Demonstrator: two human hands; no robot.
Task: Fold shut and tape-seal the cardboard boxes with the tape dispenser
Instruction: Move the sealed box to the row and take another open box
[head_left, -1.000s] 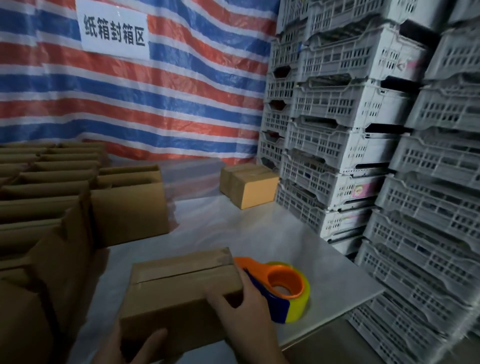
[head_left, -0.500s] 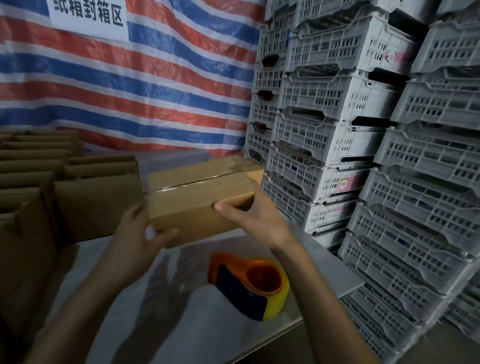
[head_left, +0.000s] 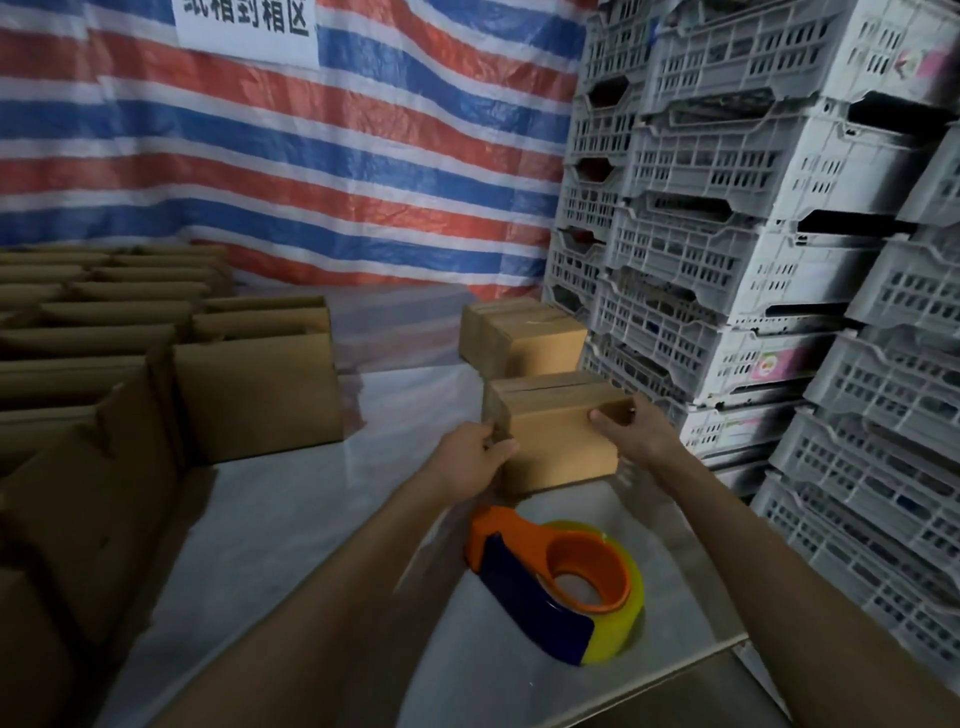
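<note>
Moved since half-second back: taped box (head_left: 556, 431) carried farther out and lower, both arms now stretched long.
Head view.
- Pose, left hand (head_left: 470, 457): fingers curled round box's near-left corner.
- Pose, right hand (head_left: 634, 426): thumb on front face, fingers wrapped behind right end.
- Beyond hands: second sealed box (head_left: 519, 332), just behind the held one.
- Between forearms, nearer than hands: tape dispenser (head_left: 556, 577), lying on table (head_left: 311, 519).
- Left of left arm: open boxes (head_left: 260, 379).

From my seat the held box (head_left: 561, 447) reads as matt brown cardboard. The tape dispenser (head_left: 535, 587), near the tabletop's (head_left: 675, 659) front edge, is glossy orange and dark-blue plastic, its roll (head_left: 610, 642) translucent yellow. Thin, faintly shiny plastic film (head_left: 291, 545) covers the tabletop; the crates (head_left: 727, 156) are grey moulded plastic.
</note>
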